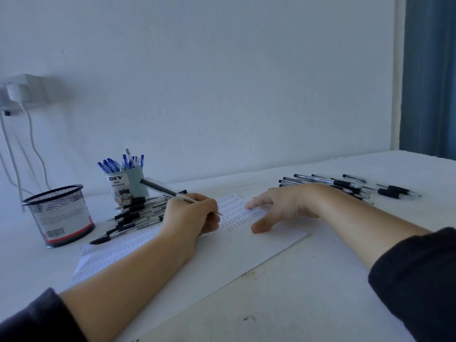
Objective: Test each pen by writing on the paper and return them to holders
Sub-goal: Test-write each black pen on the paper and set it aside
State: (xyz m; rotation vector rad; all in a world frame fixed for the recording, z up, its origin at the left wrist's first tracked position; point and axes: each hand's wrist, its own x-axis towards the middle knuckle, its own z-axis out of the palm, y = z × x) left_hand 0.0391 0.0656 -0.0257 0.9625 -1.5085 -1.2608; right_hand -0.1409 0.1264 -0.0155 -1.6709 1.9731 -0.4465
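Two bare forearms in dark pushed-up sleeves come in from 6 o'clock over a white tabletop. Left hand has its fingers curled round a black-and-clear ballpoint pen, pinching it near the tip; tip touches the paper, barrel tilts back toward 10 o'clock. Right hand lies spread, fingertips pressing flat on the white sheet of paper, holding nothing. Sheet sits at centre, angled, with rows of small blue scribbles at its far end and left edge. Just beyond the left hand, at 10 o'clock, a loose pile of black-grip clear pens touches the paper's edge. Black wire-mesh round holder stands at 9 o'clock. Behind the pile, pale teal cylindrical holder labelled DIY DESK ORGANIZER holds blue-capped pens upright. Second scatter of black-grip pens lies at 2 o'clock behind the right wrist. White wall beyond.
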